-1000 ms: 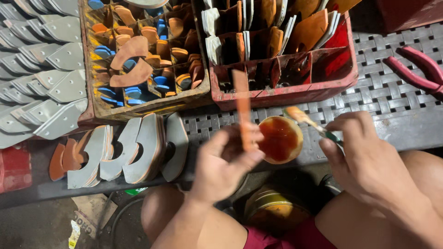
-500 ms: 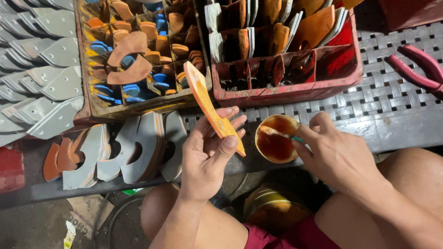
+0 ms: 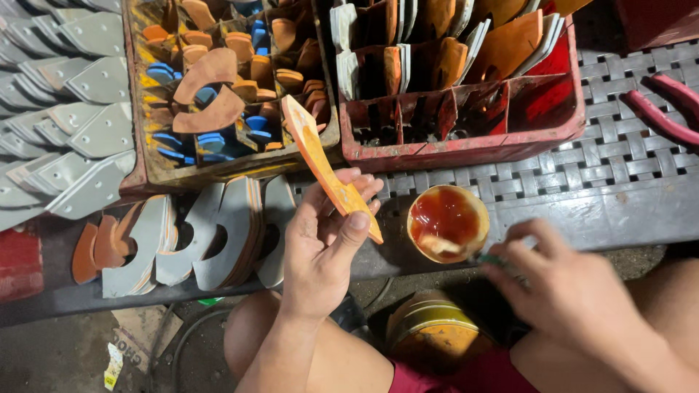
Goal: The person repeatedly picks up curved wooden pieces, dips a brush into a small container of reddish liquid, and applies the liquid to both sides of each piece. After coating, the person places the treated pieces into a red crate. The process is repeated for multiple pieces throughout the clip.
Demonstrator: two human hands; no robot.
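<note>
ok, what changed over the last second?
The left hand turned the orange strip from edge-on upright to slanted, flat face up. The right hand drew the brush back and dipped its tip into the glue cup. Both grips held; crates and stacked pieces stayed put.

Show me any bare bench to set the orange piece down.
Bare grey lattice bench between the red crate, glue cup and red pliers. Left of the left hand it is crowded with grey cut pieces.

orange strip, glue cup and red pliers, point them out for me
orange strip (image 3: 320, 156), head view, middle of its flat face
glue cup (image 3: 446, 218), head view, the red liquid inside
red pliers (image 3: 664, 120), head view, lower handle
</note>
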